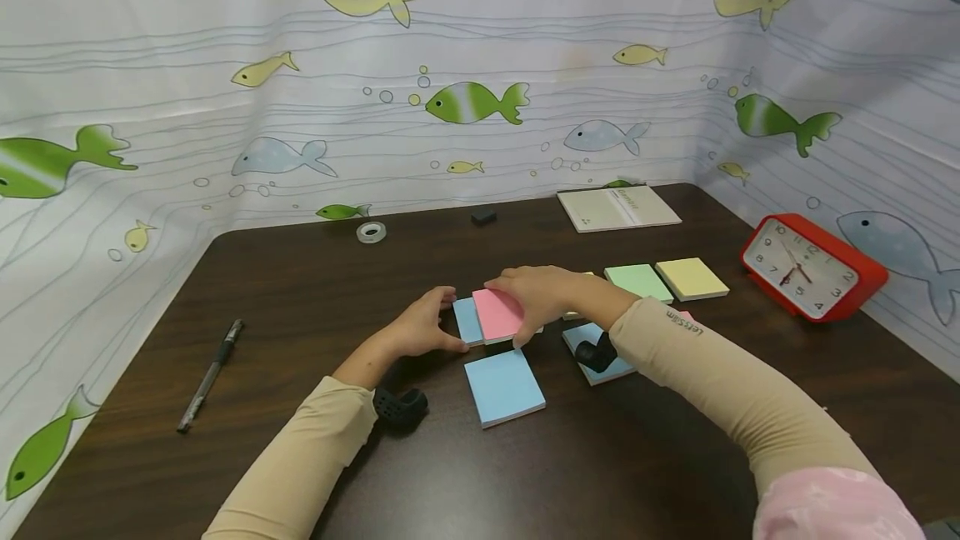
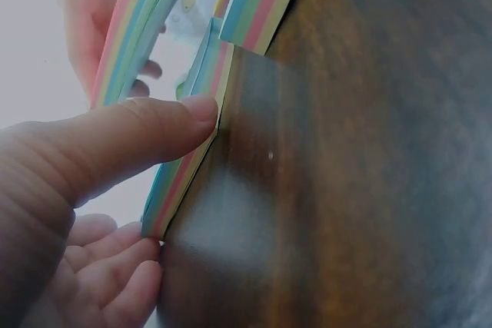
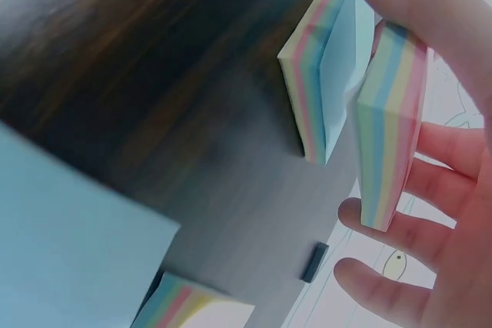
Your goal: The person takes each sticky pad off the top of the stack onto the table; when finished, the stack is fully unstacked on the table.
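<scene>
In the head view, my left hand (image 1: 416, 327) grips a blue-topped sticky note pad (image 1: 467, 322) on the table, thumb on the near side, fingers round the far side. My right hand (image 1: 543, 298) pinches a pink-topped sticky note pad (image 1: 495, 315) between thumb and fingers. It overlaps the blue-topped pad from above; in the right wrist view a gap shows between this striped pad (image 3: 388, 128) and the blue-topped one (image 3: 315, 90). Another blue-topped pad (image 1: 505, 387) lies just in front of both hands. One more blue-topped pad (image 1: 618, 367) is partly hidden under the right wrist.
Green (image 1: 637, 280) and yellow (image 1: 692, 278) pads lie beyond the right forearm, near a red clock (image 1: 813, 267). At the back are a notebook (image 1: 618, 208), a small black block (image 1: 483, 217) and a tape roll (image 1: 371, 232). A pen (image 1: 212, 375) lies left.
</scene>
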### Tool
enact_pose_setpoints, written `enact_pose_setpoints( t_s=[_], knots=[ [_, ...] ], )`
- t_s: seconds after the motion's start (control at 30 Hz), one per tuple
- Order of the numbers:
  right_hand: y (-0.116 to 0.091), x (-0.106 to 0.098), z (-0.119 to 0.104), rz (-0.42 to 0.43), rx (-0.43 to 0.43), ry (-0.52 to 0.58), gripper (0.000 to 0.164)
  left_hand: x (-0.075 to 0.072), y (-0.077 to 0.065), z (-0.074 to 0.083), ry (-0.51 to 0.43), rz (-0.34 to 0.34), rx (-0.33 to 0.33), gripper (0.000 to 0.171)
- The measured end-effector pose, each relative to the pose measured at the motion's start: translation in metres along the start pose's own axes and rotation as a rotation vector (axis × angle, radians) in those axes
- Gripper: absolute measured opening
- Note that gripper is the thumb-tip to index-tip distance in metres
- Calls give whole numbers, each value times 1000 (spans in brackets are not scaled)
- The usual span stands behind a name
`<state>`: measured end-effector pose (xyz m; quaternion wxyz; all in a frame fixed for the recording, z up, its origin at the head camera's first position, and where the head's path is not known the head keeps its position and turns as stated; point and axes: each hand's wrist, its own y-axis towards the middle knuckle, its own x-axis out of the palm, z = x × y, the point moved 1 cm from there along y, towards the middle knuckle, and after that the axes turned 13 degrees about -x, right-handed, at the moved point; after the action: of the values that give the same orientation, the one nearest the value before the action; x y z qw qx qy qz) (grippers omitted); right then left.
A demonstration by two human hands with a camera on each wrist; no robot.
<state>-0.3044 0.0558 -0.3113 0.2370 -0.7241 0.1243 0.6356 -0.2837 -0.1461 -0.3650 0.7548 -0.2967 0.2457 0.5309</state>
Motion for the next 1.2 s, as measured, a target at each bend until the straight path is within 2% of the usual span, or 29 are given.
enact_pose_setpoints(
  t_s=[0.3, 0.57, 0.83, 1.2],
  knots=[
    [-10, -1, 6, 17, 25, 2, 90, -3, -2, 0, 4, 5, 25, 88],
    [-25, 3, 10, 30, 40, 31, 88, -1, 0, -1, 16, 6, 21, 88],
    [-45, 7, 15, 94, 21, 50, 86, 1, -1, -2, 7, -3, 16, 88],
    [-77, 10, 20, 115, 23, 65, 87, 0, -2, 0, 11, -2, 16, 87]
  ],
)
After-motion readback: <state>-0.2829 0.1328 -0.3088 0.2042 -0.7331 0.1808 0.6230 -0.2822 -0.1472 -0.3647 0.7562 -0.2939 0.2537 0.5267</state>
